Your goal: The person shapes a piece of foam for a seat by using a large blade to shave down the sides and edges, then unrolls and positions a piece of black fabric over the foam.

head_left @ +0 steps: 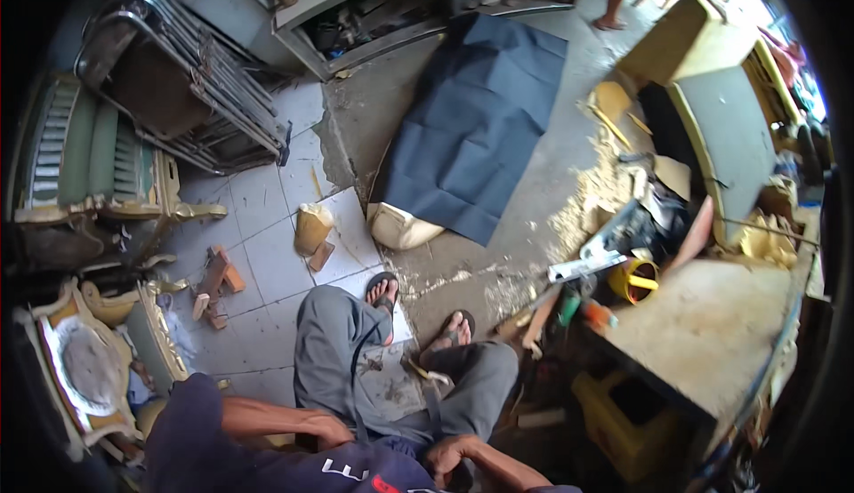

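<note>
My left hand is at my waist, against my grey trousers, with its fingers mostly hidden. Curled at the front of my shirt is my right hand; whatever its fingers hold is hidden. Dark straps hang over the trousers between the two hands. Ahead of my feet, a large creased dark blue sheet lies over a bulky piece, whose pale rounded end sticks out at the near side. A small tool with a yellowish part shows between my legs, its kind unclear.
Folded metal chairs lean at the left, with carved chair frames below them. A brick-coloured block and a foam piece lie on the tiles. A worktable, yellow container and shavings are right. Another person's legs show far off.
</note>
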A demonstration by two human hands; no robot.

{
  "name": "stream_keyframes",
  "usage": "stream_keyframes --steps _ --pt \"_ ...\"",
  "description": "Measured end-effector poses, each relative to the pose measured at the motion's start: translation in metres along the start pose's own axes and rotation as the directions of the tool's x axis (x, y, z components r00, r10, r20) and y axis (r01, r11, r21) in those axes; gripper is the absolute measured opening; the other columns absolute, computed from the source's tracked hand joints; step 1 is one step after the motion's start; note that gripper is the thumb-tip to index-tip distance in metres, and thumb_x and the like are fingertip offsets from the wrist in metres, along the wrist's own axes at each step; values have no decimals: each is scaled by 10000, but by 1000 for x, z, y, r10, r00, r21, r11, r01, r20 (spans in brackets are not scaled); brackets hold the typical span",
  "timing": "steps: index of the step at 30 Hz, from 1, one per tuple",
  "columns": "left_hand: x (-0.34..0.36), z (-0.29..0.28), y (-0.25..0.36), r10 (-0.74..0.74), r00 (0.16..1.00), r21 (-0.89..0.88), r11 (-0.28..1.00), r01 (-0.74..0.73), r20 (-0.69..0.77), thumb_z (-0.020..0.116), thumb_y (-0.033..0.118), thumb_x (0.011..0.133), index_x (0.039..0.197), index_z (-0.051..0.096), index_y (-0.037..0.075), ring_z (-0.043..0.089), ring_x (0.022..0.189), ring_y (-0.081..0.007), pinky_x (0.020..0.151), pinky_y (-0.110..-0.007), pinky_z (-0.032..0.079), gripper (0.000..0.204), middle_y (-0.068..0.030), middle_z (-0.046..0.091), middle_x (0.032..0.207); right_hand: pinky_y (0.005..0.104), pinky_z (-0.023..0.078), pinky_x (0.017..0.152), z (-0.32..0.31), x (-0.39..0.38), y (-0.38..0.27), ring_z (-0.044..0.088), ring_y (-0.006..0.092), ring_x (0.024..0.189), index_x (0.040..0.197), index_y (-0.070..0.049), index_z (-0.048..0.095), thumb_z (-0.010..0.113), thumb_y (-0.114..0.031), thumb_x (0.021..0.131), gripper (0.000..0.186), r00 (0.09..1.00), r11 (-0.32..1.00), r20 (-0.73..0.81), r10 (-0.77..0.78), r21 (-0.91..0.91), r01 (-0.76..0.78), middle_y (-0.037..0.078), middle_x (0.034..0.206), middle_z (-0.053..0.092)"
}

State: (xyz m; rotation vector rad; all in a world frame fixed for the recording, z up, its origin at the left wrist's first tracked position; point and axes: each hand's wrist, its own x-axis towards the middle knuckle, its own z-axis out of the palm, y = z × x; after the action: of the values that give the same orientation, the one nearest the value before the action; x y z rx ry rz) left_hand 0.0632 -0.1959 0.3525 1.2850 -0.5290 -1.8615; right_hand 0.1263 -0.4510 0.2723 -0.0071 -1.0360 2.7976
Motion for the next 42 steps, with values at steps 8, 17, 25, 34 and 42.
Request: stream_keyframes --steps 8,17,25,34,42 --pt "-24 -189 -81 441 202 458 888 45 -874 649 216 864 951 697 20 687 873 -336 775 -438 540 220 -202 692 942 459 504 873 -148 -74 -38 643 334 1047 1232 7 617 519 -104 901 363 -145 493 -728 -670 -290 -820 239 1144 645" --pt "-66 -183 -522 -283 -554 -518 789 329 -783 810 255 774 1556 282 70 428 1390 -391 1176 -457 327 961 -257 471 1470 436 448 869 -131 -22 29 583 289 1020 1271 -56 553 573 -268 920 410 -109 668 -736 -668 -529 -523 146 1099 609" --pt "-4 -224 -459 -638 -459 -772 604 200 -618 640 491 873 1531 265 144 367 1420 -405 1137 -516 369 833 -200 304 1586 432 439 862 -137 2 55 582 280 1007 1267 -73 553 546 -281 929 397 -380 690 -689 -617 -241 -683 129 1063 616" --pt "-30 -279 -565 -405 -833 -409 880 -243 -377 613 468 924 1171 643 -28 730 907 -389 751 -510 592 555 -259 724 1018 427 426 853 -161 14 49 582 268 990 1261 -95 553 513 -298 939 382 -364 604 -670 -647 -159 -781 108 1016 625" --pt "34 -268 -197 442 -141 451 892 -37 -886 724 287 905 1565 261 45 275 1495 -345 1204 -420 257 842 -210 291 1603 420 429 813 -150 3 0 585 265 943 1243 -105 556 491 -238 941 336 -279 559 -753 -596 -139 -818 100 1002 631"
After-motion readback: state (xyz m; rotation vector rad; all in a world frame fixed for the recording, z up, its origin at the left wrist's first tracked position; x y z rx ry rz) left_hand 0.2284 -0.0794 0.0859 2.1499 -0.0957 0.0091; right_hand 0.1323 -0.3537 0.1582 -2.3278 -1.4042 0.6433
